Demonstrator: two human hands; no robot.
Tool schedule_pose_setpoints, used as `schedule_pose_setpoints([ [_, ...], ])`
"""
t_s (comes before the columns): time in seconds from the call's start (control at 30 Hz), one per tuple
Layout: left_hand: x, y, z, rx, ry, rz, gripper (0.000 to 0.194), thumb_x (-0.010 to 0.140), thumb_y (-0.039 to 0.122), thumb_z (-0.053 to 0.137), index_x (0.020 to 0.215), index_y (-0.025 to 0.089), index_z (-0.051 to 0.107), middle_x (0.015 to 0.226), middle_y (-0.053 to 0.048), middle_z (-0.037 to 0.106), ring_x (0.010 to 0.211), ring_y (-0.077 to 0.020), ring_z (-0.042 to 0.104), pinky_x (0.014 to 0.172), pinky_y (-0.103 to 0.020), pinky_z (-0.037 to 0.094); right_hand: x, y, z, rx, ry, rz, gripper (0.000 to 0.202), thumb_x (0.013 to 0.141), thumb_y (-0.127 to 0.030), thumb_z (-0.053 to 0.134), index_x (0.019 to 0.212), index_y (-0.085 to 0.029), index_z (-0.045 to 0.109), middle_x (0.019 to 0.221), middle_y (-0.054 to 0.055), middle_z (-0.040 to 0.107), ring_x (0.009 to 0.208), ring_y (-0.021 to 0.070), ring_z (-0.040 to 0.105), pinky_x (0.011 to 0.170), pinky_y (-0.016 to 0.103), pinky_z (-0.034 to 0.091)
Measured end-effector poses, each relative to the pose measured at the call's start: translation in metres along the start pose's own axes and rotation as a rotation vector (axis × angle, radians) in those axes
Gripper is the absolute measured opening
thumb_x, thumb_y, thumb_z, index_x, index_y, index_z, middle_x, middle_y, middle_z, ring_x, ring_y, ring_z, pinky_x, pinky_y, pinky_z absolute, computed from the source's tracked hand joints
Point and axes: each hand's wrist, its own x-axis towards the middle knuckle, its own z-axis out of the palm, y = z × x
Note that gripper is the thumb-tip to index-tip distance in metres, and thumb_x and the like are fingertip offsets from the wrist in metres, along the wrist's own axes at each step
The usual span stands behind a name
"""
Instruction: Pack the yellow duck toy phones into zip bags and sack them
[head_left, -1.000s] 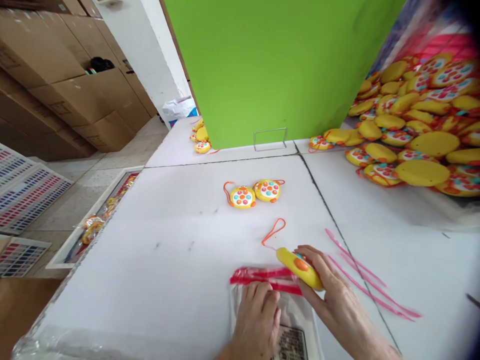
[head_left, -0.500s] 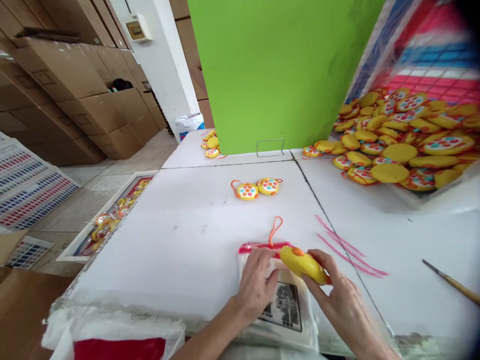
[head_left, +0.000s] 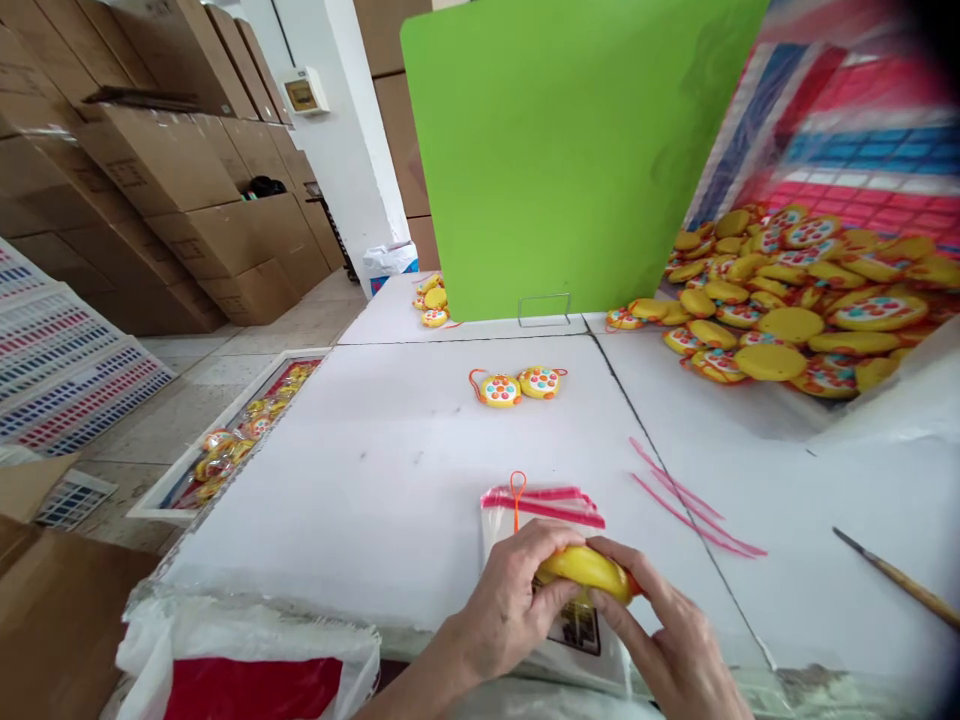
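Between my two hands is a yellow toy [head_left: 589,570] with an orange cord loop [head_left: 517,487] sticking up from its far side. My left hand [head_left: 517,590] pinches its left end, thumb below and fingers above. The right end is gripped by my right hand [head_left: 660,620] between thumb and fingers. Under the hands lies a stack of clear plastic bags [head_left: 499,520] with pink-red top strips and a dark printed label, partly covered. Farther up the table, two like toys, a left one [head_left: 500,390] and a right one [head_left: 540,381], lie with their white, colour-dotted faces up.
A green board [head_left: 577,160] stands at the back. Right of it, many yellow toys [head_left: 795,325] spill from a lined crate. Pink strips [head_left: 690,500] and a thin wooden-handled tool [head_left: 900,580] lie at right. A white crate [head_left: 161,490] sits lower at left, near cardboard boxes [head_left: 217,240].
My left hand has moved right and taken hold of the toy's left end. The right hand brought the toy nearer to me. The view has tilted up slightly.
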Motion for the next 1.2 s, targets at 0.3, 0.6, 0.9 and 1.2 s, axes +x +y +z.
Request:
schedule_pose_setpoints([
  [0.3, 0.029, -0.014, -0.001, 0.055, 0.179, -0.023, 0.033, 0.086, 0.012, 0.057, 0.117, 0.022, 0.052, 0.113, -0.006, 0.062, 0.106, -0.0184, 0.058, 0.092, -0.029, 0.046, 0.047, 0.015, -0.011, -0.015, -0.11, -0.002, 0.024, 0.094, -0.03, 0.05, 0.118, -0.028, 0.05, 0.098, 0.001, 0.064, 0.081, 0.013, 0.064, 0.073, 0.021, 0.053],
  [0.6, 0.004, -0.065, 0.035, 0.68, 0.017, -0.111, 0.018, 0.083, 0.012, 0.054, 0.101, 0.016, 0.056, 0.115, -0.011, 0.059, 0.106, -0.0282, 0.053, 0.091, -0.047, 0.047, 0.09, 0.06, -0.033, 0.66, 0.15, 0.675, 0.045, 0.077, -0.049, 0.069, 0.113, -0.023, 0.06, 0.115, 0.006, 0.063, 0.099, 0.0262, 0.061, 0.069, 0.03, 0.058],
  [0.9, 0.005, -0.089, 0.04, 0.802, 0.008, -0.077, 0.014, 0.087, 0.009, 0.047, 0.091, 0.015, 0.059, 0.089, -0.007, 0.061, 0.083, -0.0227, 0.054, 0.075, -0.039, 0.048, 0.049, 0.059, -0.002, 0.721, -0.06, 0.772, 0.049, 0.083, -0.048, 0.063, 0.122, -0.02, 0.054, 0.122, 0.01, 0.06, 0.105, 0.0266, 0.059, 0.077, 0.031, 0.056],
  [1.2, 0.004, -0.077, 0.03, 0.524, 0.052, -0.194, 0.024, 0.081, 0.006, 0.05, 0.103, 0.016, 0.053, 0.095, -0.007, 0.063, 0.089, -0.023, 0.053, 0.078, -0.039, 0.046, 0.036, 0.06, -0.024, 0.545, -0.287, 0.792, 0.053, 0.084, -0.051, 0.057, 0.126, -0.02, 0.051, 0.119, 0.011, 0.062, 0.093, 0.0252, 0.064, 0.072, 0.034, 0.059],
])
